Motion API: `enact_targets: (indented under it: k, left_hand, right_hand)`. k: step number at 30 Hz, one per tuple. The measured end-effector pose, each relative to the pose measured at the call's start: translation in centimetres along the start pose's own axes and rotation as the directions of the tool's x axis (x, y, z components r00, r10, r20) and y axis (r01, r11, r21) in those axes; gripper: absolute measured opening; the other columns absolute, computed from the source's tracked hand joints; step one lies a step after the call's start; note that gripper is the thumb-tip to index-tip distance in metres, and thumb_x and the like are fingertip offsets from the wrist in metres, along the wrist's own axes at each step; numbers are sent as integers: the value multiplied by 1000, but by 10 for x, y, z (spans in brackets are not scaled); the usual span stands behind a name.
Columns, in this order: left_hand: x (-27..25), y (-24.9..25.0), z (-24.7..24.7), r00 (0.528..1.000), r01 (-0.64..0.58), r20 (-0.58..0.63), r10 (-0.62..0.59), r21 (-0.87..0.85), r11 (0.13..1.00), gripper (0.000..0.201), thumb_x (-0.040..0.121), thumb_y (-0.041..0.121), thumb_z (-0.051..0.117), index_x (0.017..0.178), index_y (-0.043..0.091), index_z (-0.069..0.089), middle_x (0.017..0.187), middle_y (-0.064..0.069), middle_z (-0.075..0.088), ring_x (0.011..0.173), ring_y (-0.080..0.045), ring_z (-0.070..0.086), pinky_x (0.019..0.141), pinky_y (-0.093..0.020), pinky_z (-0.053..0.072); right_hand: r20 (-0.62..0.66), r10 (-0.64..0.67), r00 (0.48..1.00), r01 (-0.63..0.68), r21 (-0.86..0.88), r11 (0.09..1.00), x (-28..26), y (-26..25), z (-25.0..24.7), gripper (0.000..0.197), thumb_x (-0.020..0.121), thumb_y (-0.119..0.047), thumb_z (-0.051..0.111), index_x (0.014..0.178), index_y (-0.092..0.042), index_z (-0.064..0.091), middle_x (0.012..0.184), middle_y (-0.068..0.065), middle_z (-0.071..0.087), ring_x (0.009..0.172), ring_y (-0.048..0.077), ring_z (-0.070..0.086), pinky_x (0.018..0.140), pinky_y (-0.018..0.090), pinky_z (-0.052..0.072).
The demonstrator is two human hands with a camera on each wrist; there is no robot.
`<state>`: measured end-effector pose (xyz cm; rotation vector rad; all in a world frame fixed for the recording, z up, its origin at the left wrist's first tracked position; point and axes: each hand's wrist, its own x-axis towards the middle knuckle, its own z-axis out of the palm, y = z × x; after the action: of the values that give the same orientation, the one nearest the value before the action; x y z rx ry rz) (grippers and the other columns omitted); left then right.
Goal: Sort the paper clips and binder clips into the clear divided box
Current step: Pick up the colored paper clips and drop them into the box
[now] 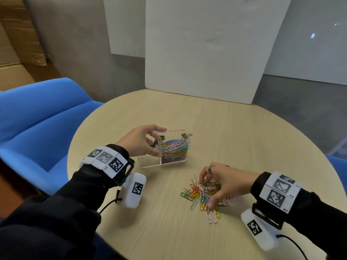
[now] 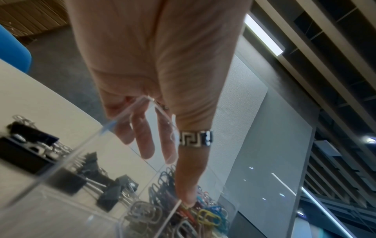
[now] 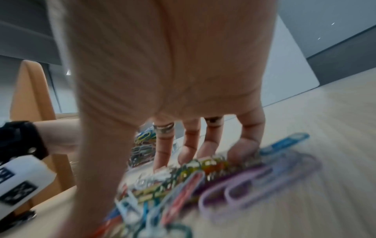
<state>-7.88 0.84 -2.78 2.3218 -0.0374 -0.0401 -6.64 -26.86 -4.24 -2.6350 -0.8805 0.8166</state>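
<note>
The clear divided box (image 1: 150, 163) stands mid-table. Its right compartment holds several coloured paper clips (image 1: 174, 148); black binder clips (image 1: 155, 142) lie in the left one, and another binder clip (image 1: 187, 136) sits at the far right corner. My left hand (image 1: 158, 142) grips the box, fingers on the far wall and thumb at the divider; the left wrist view shows the thumb tip (image 2: 189, 201) by the paper clips (image 2: 205, 214) and the binder clips (image 2: 69, 182). My right hand (image 1: 206, 193) curls over a loose pile of paper clips (image 1: 197, 196), fingers (image 3: 187, 154) beyond it and thumb in front.
The round wooden table (image 1: 244, 137) ends close to both wrists. A white board (image 1: 206, 53) leans at its far edge. A blue chair (image 1: 43, 119) stands to the left, and another blue seat edge (image 1: 338, 162) shows at the right.
</note>
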Motion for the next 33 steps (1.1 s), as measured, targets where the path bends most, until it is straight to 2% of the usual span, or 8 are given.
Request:
enact_targets:
  k: [4,7,10,14,21,27,30,33]
  left_hand:
    - [0,-1,0,1000,-3,-1,3,1,1000,71,66,13,83,124,39,52,111,6,60,95,-16,60,83,-30,50]
    - [0,-1,0,1000,-5,0,5,-5,1000,70,66,13,83,123,40,52,111,6,60,94,-16,60,79,-26,49]
    - [0,-1,0,1000,-9,0,9,-9,1000,70,66,12,82,122,40,52,110,6,60,91,-13,60,75,-20,47]
    - [0,-2,0,1000,-10,1,10,-11,1000,69,67,11,82,121,41,52,109,7,60,90,-12,60,74,-18,47]
    - [1,-2,0,1000,-7,0,7,-12,1000,69,67,11,81,123,38,52,110,6,59,93,-14,59,73,-16,46]
    - [1,-3,-1,1000,-21,0,21,1,1000,70,65,14,83,123,38,52,109,6,61,95,-18,61,76,-21,48]
    - [0,-3,0,1000,-23,-4,24,10,1000,69,66,15,83,123,39,52,109,6,61,96,-18,61,81,-27,49]
    - [1,-4,0,1000,-21,0,21,11,1000,69,66,15,83,122,41,51,110,7,61,97,-16,61,84,-31,52]
  right_hand:
    - [-61,-58,996,64,112,992,1,4,6,40,67,-30,82,95,-36,54,102,-14,53,95,1,52,81,14,43]
    - [-80,-63,995,75,152,986,5,6,6,29,71,-27,80,86,-37,58,90,-9,62,88,11,59,83,28,48]
    - [-112,-56,992,65,80,995,8,5,5,20,76,-30,75,82,-38,58,71,-8,55,65,8,48,65,26,42]
    - [-173,-33,984,36,14,999,13,3,3,12,79,-31,71,86,-33,61,87,-1,64,77,11,54,70,25,46]
    - [-229,7,973,5,51,999,24,4,-7,14,78,-26,73,91,-21,71,90,1,71,80,12,61,75,25,48]
    - [-287,-27,957,69,135,988,31,-1,-28,12,79,-19,73,78,-28,65,75,-10,66,68,4,58,66,14,45]
    - [-367,-55,929,130,185,974,34,-14,-52,8,78,-18,72,81,-24,68,75,-1,70,62,9,57,62,19,48]
    - [-458,-98,883,199,177,964,42,-31,-76,7,77,-17,73,82,-21,69,67,-7,67,56,3,56,60,17,48]
